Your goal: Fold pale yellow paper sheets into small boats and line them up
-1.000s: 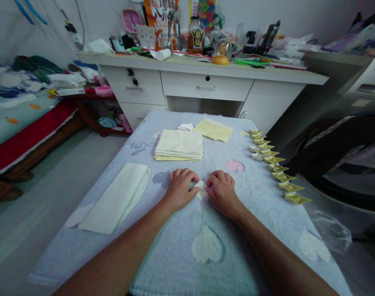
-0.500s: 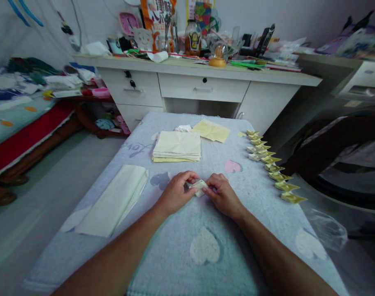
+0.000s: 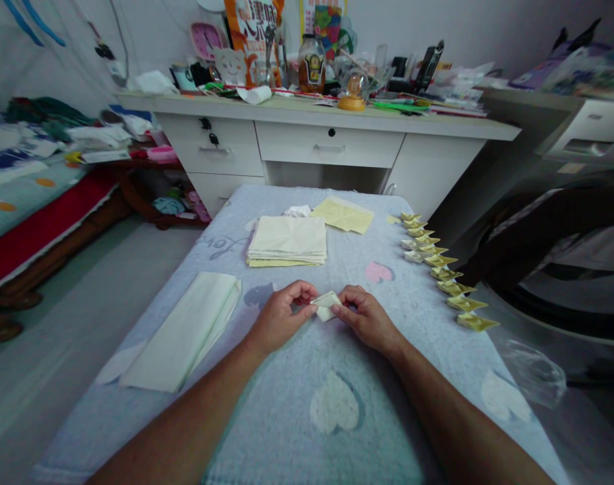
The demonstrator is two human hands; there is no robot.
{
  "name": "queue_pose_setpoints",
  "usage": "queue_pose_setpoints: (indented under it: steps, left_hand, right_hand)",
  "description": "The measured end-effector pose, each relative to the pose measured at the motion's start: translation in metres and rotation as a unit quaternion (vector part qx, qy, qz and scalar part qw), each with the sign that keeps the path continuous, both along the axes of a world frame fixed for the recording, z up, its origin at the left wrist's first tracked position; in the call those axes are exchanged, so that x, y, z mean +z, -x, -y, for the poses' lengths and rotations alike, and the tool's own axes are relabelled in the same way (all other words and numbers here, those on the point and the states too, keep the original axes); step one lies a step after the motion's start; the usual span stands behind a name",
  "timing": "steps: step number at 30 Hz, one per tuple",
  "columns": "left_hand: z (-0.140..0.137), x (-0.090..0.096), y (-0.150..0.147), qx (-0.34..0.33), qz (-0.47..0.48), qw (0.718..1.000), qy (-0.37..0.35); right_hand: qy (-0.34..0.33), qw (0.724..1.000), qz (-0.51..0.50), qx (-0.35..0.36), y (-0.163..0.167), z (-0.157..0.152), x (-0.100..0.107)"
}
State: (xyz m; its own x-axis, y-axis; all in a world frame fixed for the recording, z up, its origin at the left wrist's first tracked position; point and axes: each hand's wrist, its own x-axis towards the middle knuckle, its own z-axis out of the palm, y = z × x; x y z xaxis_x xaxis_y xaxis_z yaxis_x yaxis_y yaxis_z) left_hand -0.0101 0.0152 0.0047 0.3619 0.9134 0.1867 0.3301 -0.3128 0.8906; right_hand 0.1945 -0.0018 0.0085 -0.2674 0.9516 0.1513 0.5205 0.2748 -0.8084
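A small piece of folded paper [image 3: 327, 306], pale cream and roughly diamond-shaped, is held between my two hands above the cloth-covered table. My left hand [image 3: 285, 311] pinches its left corner between thumb and fingertips. On the other side, my right hand [image 3: 366, 315] grips the right edge, thumb on top and fingers curled behind. Beyond the hands lies a stack of cream paper sheets [image 3: 287, 237], with yellow sheets [image 3: 343, 214] behind it to the right. A row of several folded paper boats [image 3: 453, 287] runs along the table's right side.
A folded pale green-white paper bundle [image 3: 188, 330] lies at the left of the table. Crumpled white paper [image 3: 297, 211] sits behind the stack. A cluttered white desk [image 3: 331, 145] stands beyond the table, a bed [image 3: 38, 195] at left and a washing machine [image 3: 579, 222] at right.
The left fingers have loosened and slid to the paper's left corner, so more of the folded paper shows. My right hand keeps its grip. The camera view has shifted slightly.
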Motion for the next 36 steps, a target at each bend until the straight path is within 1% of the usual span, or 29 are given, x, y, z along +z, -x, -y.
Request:
queue_pose_setpoints:
  steps: [6,10,15,26,30,36]
  left_hand:
    - [-0.0005,0.0034,0.0009,0.011,-0.025,0.999,-0.016]
    - [-0.0011,0.0030,0.0023,0.020,-0.026,0.999,-0.005]
    - [-0.0005,0.0009,0.0045,0.034,-0.022,0.999,0.006]
    - [-0.0005,0.0024,0.0021,0.031,-0.016,0.999,-0.007]
    - [-0.0006,0.0014,0.0027,0.034,-0.009,0.999,-0.007]
    - [-0.0002,0.0053,0.0024,0.041,-0.009,0.999,-0.002]
  right_hand:
    - [0.004,1.000,-0.017,0.010,-0.0008,0.0014,0.0013]
    - [0.002,1.000,-0.009,0.015,-0.0009,0.0018,0.0019]
    - [0.001,0.999,-0.037,0.032,-0.0007,0.0009,0.0001]
    - [0.005,0.998,-0.061,0.025,-0.0017,0.0004,-0.0039]
    - [0.007,0.998,-0.062,0.022,-0.0013,0.0005,-0.0035]
    - [0.007,0.997,-0.064,0.030,-0.0016,0.0009,-0.0016]
